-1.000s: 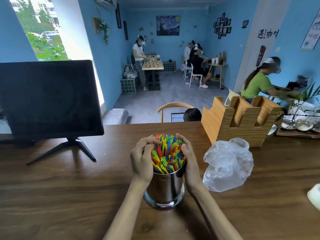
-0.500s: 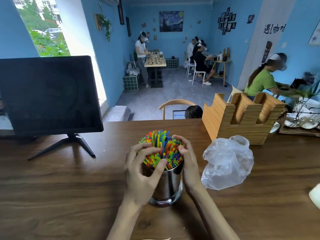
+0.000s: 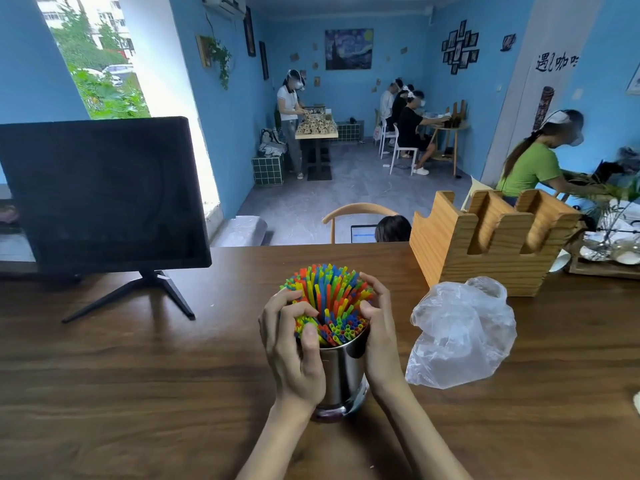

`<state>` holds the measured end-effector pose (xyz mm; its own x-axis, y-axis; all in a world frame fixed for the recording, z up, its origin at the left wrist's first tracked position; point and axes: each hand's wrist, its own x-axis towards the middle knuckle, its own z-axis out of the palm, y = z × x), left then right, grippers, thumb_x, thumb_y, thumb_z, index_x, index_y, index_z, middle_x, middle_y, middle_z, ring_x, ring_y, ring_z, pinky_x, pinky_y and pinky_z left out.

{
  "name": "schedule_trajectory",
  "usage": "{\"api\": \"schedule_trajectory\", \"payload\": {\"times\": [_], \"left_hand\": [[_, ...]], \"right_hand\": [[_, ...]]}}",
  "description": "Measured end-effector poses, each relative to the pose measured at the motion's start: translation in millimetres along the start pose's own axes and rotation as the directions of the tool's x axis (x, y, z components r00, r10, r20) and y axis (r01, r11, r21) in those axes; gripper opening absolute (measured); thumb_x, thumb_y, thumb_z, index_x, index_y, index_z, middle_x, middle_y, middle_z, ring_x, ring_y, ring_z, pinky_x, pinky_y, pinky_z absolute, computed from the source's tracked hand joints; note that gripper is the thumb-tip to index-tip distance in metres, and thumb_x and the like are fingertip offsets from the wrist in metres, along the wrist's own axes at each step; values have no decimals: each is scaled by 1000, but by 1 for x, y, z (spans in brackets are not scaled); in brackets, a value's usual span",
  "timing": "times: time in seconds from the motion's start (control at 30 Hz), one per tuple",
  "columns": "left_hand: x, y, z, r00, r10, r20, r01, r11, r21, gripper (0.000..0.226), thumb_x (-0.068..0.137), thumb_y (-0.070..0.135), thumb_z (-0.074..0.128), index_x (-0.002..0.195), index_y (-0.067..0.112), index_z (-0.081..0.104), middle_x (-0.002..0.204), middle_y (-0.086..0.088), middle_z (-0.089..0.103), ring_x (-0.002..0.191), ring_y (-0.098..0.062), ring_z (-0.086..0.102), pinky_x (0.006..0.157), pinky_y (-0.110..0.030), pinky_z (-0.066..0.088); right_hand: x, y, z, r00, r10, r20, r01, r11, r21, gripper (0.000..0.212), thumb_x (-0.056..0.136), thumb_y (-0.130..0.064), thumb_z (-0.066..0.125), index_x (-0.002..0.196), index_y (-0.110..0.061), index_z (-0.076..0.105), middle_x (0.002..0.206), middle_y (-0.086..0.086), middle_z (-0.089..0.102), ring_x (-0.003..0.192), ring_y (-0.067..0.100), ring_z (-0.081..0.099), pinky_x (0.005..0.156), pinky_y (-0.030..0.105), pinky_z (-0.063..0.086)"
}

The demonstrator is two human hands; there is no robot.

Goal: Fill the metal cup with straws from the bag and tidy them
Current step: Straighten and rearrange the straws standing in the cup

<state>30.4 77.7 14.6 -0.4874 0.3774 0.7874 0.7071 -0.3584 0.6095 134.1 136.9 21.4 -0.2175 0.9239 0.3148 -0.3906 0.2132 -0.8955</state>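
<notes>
Since a moment ago the straws [image 3: 327,303] have fanned wider and the left hand [image 3: 294,348] has slid from the bundle's side to its near edge, so filling looks done and tidying is under way. Both hands curl their fingers [image 3: 308,336] round the straws' tops; the right hand [image 3: 375,327] also cups the cup [image 3: 341,372]. The cup, a smooth shiny cylinder, stands on the wood-grain table [image 3: 138,393], a crumpled clear bag [image 3: 460,336] beside it. The straws are thin bright tubes.

Straws [image 3: 332,299] in cup [image 3: 343,372] on table [image 3: 138,375] — bag [image 3: 460,334] right, monitor [image 3: 100,192] left-behind
</notes>
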Motion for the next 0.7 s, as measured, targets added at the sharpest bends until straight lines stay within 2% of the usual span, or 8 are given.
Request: {"api": "schedule_trajectory", "payload": {"times": [0.1, 0.23, 0.37, 0.47, 0.57, 0.63, 0.7], "left_hand": [[-1, -4, 1, 999, 32, -15, -32, 999, 2, 31, 96, 24, 39, 90, 7, 65, 116, -1, 58, 121, -21, 54, 97, -55, 45], [1, -8, -1, 999, 37, -18, -37, 999, -7, 33, 96, 25, 38, 90, 6, 64, 116, -1, 58, 121, -21, 55, 95, -52, 46], [3, -9, -3, 999, 36, -1, -36, 999, -6, 33, 96, 25, 37, 91, 7, 64, 116, -3, 59, 119, -25, 56, 94, -53, 47], [2, -8, -3, 1000, 14, 12, -14, 1000, -9, 33, 97, 25, 37, 92, 7, 64, 117, -4, 59, 119, -25, 56, 95, -51, 46], [2, -9, -4, 1000, 13, 19, -13, 1000, -8, 33, 97, 27, 38, 93, 8, 64, 117, -6, 60, 119, -26, 56, 96, -52, 46], [2, -10, -4, 1000, 18, 22, -17, 1000, -9, 35, 101, 33, 38, 94, 10, 64, 117, -5, 60, 119, -26, 56, 96, -51, 46], [3, -9, -4, 1000, 17, 20, -17, 1000, -12, 42, 104, 40, 35, 95, 11, 63, 118, -4, 59, 120, -25, 56, 96, -50, 47]], "right_hand": [[5, -1, -4, 998, 46, 44, -46, 999, 18, 43, 87, -25, 49, 124, -42, 60, 119, -8, 67, 112, 11, 65, 87, 25, 54], [27, -13, -12, 985, 128, 114, -115, 987, -114, 47, 81, -29, 50, 127, -37, 57, 119, -4, 63, 96, -4, 67, 73, 14, 53], [57, -30, -13, 963, 213, 163, -162, 946, -280, 38, 82, -42, 47, 115, -36, 64, 100, -9, 73, 88, 0, 69, 68, 14, 51], [70, -34, -15, 958, 247, 147, -187, 925, -331, 33, 84, -40, 45, 106, -27, 66, 94, -11, 74, 77, -1, 68, 63, 14, 52], [70, -34, -25, 955, 270, 120, -226, 929, -294, 25, 82, -38, 53, 90, -20, 68, 80, -3, 69, 64, 2, 62, 57, 14, 50], [64, -33, -32, 946, 292, 140, -250, 933, -259, 22, 81, -43, 63, 80, -22, 70, 73, -2, 63, 63, 2, 58, 58, 16, 47], [59, -33, -37, 941, 289, 175, -243, 939, -243, 24, 82, -41, 74, 79, -17, 71, 72, -5, 68, 68, 3, 65, 59, 17, 51]]}}
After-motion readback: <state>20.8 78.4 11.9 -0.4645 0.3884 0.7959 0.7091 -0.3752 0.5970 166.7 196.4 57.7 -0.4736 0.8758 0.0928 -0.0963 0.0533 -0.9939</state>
